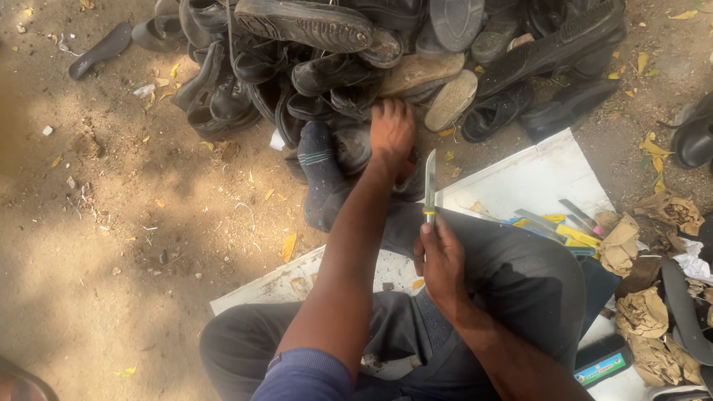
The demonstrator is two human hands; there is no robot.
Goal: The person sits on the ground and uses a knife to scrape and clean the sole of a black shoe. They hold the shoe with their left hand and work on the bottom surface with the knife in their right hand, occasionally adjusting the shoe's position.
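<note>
My left hand (391, 128) reaches forward into a heap of worn black shoes (327, 70) and rests on one of them, fingers spread over it. My right hand (441, 261) sits over my knee and grips a small knife (430, 182) by its yellow-banded handle, blade pointing up and away. My legs in dark trousers lie crossed on a white board (531, 178), with one foot in a dark blue sock (319, 167) stretched toward the pile.
Bare sandy ground with dry leaves lies to the left, and a loose black insole (100, 50) at top left. Several tools and yellow packets (561, 226) lie on the board at right, beside crumpled brown paper (646, 319) and a black strap (679, 308).
</note>
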